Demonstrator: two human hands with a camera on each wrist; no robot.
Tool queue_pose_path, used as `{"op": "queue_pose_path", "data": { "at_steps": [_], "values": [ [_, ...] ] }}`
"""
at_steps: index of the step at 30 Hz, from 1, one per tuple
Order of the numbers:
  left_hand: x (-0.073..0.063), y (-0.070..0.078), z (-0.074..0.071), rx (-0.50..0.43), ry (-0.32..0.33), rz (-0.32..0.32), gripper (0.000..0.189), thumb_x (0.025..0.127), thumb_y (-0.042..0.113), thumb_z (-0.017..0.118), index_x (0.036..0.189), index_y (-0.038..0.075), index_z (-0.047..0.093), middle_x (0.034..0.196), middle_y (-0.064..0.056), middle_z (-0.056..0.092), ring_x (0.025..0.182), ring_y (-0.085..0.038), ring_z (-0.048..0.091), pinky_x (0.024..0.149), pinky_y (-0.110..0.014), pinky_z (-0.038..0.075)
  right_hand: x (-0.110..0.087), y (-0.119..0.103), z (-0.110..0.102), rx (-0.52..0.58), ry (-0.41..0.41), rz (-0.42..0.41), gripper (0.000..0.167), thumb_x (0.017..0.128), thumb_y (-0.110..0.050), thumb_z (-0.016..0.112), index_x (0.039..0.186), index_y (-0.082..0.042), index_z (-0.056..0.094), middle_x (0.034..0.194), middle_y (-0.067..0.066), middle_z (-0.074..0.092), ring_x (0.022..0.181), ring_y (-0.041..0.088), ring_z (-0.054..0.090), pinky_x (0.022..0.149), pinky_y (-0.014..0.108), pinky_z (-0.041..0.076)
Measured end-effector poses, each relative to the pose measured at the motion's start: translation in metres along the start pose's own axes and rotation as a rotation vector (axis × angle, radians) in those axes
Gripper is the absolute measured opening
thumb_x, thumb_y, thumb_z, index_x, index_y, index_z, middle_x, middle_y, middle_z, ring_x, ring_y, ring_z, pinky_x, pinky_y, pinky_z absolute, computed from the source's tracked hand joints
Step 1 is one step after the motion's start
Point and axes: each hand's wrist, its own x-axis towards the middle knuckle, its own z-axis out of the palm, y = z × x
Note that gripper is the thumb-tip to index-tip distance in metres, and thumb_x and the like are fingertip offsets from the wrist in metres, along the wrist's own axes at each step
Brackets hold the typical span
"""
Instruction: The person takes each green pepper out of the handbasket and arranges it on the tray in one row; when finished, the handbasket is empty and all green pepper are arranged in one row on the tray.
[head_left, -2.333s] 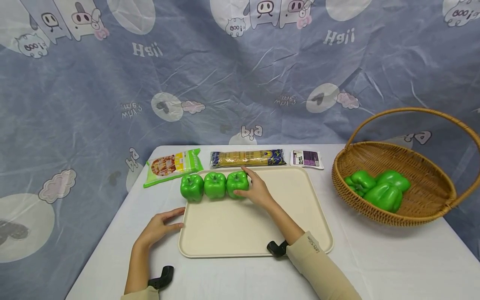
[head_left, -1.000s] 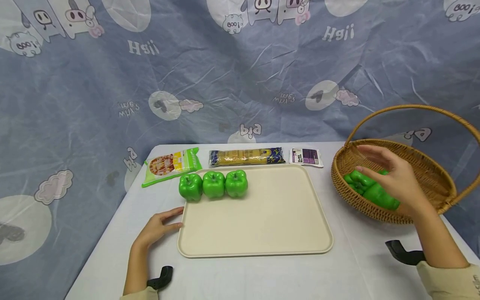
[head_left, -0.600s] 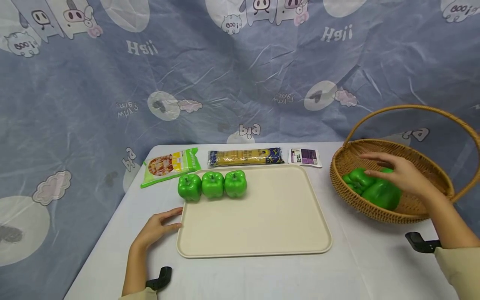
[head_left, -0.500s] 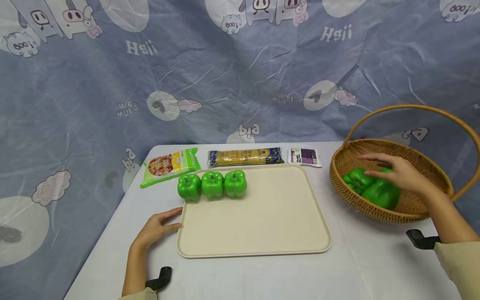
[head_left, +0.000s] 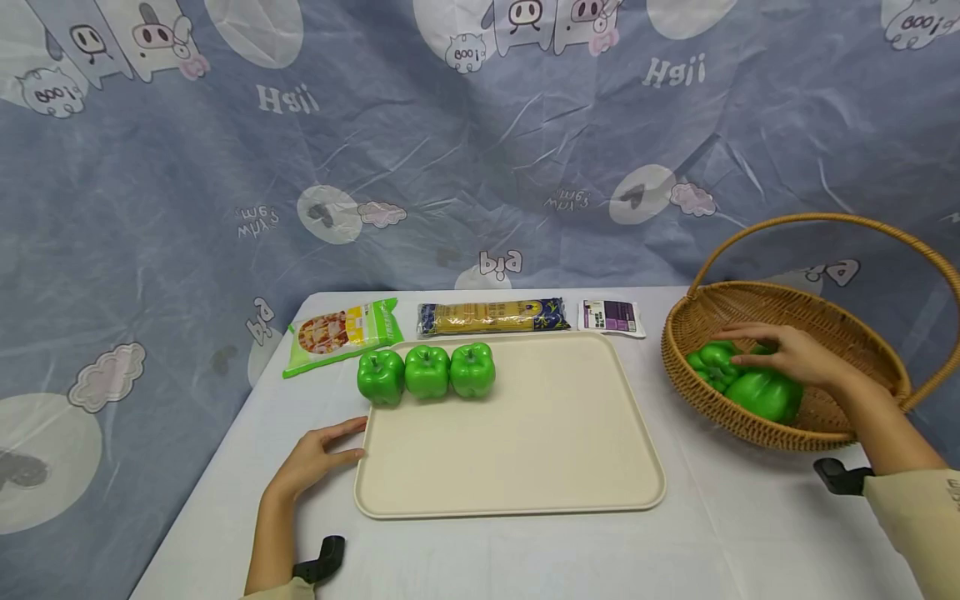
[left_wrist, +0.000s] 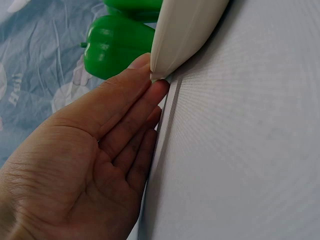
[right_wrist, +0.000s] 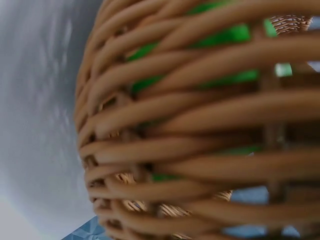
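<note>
- At the far left, a blue-grey cloth (head_left: 165, 275) with cartoon prints hangs down and runs on behind the white table (head_left: 562, 554).
- Beside the tray (head_left: 510, 450), the left hand (head_left: 309, 460) touches the left edge with thumb and forefinger; its fingers are fairly straight, the grip loose. A black band (head_left: 321, 562) is at that wrist.
- Slantwise at the back left lies a green bag (head_left: 330, 335) with a picture of food on it.
- Three green peppers (head_left: 427, 372) stand stems up in a close row at the tray's back left, the leftmost overlapping the corner.
- Behind the tray lies a long packet (head_left: 487, 317), yellowish with blue ends.
- Next comes a small packet (head_left: 611, 317), white and purple, near the back right corner.
- Well to the right, a wicker basket (head_left: 847, 329) with a tall handle holds more peppers (head_left: 765, 396), partly hidden.
- Over these is the right hand (head_left: 798, 358), thumb and fingers apart; whether it grips a pepper, I cannot tell. Its wrist view shows mostly wicker, with green between the strands.
</note>
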Motion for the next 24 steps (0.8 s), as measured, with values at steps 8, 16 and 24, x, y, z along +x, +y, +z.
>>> {"op": "queue_pose_path", "data": {
  "at_steps": [8,16,24],
  "values": [
    [0.0009,-0.001,-0.0002,0.01,0.003,-0.008,0.056,0.072,0.034,0.078,0.123,0.019,0.061,0.126,0.005,0.057,0.128,-0.021,0.04,0.106,-0.049,0.026,-0.0006,-0.0004,0.0018,0.071,-0.072,0.023,0.039,0.082,-0.015,0.07,0.12,-0.011,0.063,0.129,0.013,0.051,0.107,-0.015,0.033,0.084,0.064,0.035],
    [0.0008,-0.0027,0.0011,0.011,-0.004,0.0,0.055,0.072,0.033,0.078,0.123,0.019,0.061,0.127,0.003,0.056,0.128,-0.023,0.04,0.105,-0.05,0.026,0.0005,0.0031,0.0059,0.085,-0.086,0.032,0.038,0.083,-0.016,0.069,0.12,-0.01,0.063,0.124,-0.009,0.047,0.106,-0.013,0.035,0.083,0.062,0.037],
    [0.0004,-0.0009,0.0004,-0.003,-0.002,-0.004,0.055,0.073,0.033,0.078,0.123,0.018,0.061,0.126,0.003,0.057,0.127,-0.023,0.04,0.105,-0.05,0.027,0.0018,0.0066,0.0067,0.068,-0.108,-0.004,0.039,0.084,-0.015,0.068,0.122,-0.009,0.062,0.126,-0.017,0.044,0.11,-0.013,0.035,0.085,0.053,0.039]
  ]
}}
